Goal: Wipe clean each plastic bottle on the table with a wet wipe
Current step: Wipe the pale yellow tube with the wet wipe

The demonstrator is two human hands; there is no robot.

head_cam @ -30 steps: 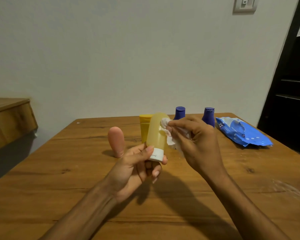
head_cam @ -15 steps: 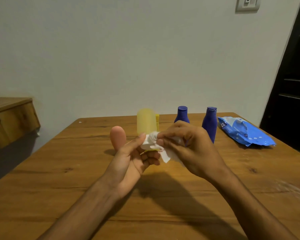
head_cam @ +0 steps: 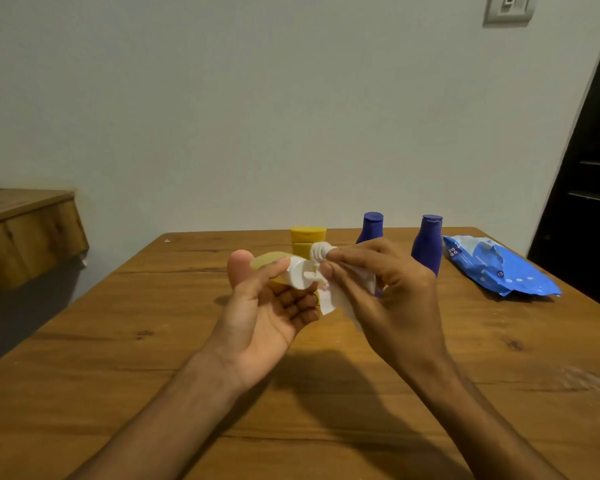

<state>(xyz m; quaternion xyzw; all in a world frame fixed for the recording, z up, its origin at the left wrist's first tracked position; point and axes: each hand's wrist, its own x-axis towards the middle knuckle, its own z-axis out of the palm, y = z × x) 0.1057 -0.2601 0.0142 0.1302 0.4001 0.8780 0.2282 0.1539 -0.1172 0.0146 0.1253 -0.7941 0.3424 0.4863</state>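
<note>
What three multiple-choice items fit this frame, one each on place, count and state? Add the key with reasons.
1. Where does the crinkled blue plastic wipe pack lie on the wooden table?
A. right side
B. left edge
C. near edge, centre

2. How many dark blue plastic bottles stand on the table?
A. one
B. two
C. four

3. The pale yellow translucent plastic bottle with the white cap is:
A. standing on the table
B. lying flat on the table
C. held off the table

Key:
1 A: the pack lies to the right of all the bottles.
2 B: two stand at the far side, behind the right hand.
3 C: the left hand has it in its grip above the table, and the right hand holds the white wet wipe at its cap.
</note>
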